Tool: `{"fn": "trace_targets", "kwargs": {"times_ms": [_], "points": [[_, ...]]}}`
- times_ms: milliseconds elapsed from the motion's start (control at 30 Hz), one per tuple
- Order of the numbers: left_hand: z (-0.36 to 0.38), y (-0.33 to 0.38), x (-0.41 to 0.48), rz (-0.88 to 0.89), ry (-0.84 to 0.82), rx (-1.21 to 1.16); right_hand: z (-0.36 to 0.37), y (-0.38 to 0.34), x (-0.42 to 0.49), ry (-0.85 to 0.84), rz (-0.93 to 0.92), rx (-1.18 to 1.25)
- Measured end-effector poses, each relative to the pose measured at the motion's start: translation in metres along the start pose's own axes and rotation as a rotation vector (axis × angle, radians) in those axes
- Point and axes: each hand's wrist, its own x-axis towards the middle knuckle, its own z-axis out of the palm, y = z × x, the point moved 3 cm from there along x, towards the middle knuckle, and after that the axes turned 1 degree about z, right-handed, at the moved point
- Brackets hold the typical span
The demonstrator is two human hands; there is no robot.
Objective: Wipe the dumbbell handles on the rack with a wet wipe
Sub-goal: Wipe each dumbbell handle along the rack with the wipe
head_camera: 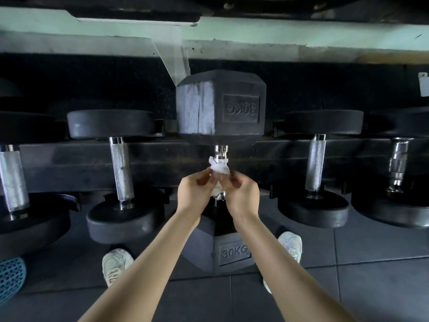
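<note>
wet wipe [219, 169] wrapped round 30kg handle [221, 152], both hands [194, 191] pinching it.

Gym weights area. Row of black round-headed dumbbells with knurled chrome handles [119, 168] on dark horizontal rack [69, 163]; black rubber hexagonal dumbbell stamped 30KG [220, 105]; dark grey rubber floor tiles [383, 263].

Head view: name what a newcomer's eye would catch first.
The big black hexagonal rubber dumbbell marked 30KG fills the centre of the rack. Just below its far head, the left hand and right hand pinch a crumpled white wet wipe on its shiny chrome handle.
</note>
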Motion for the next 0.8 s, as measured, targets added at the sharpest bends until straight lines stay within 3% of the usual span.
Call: {"fn": "trace_targets", "kwargs": {"times_ms": [100,200,300,500,700,800], "points": [[0.006,0.004,0.003,-0.048,0.002,-0.117,0.003,-0.005,0.001,-0.001,0.076,0.242],[0.012,0.022,0.016,-0.065,0.064,-0.257,0.004,-0.027,0.016,0.069,0.013,0.329],[0.014,0.031,0.029,-0.049,0.093,-0.248,0.003,-0.039,0.029,0.064,-0.063,0.264],[-0.001,0.005,0.005,-0.084,-0.017,-0.084,-0.015,-0.008,0.009,-0.130,-0.053,0.079],[0.010,0.035,0.031,-0.082,0.047,-0.200,-0.012,-0.049,0.030,-0.106,-0.021,0.387],[0.009,0.026,0.028,-0.051,0.001,-0.168,-0.010,-0.036,0.026,-0.151,-0.026,0.353]]}}
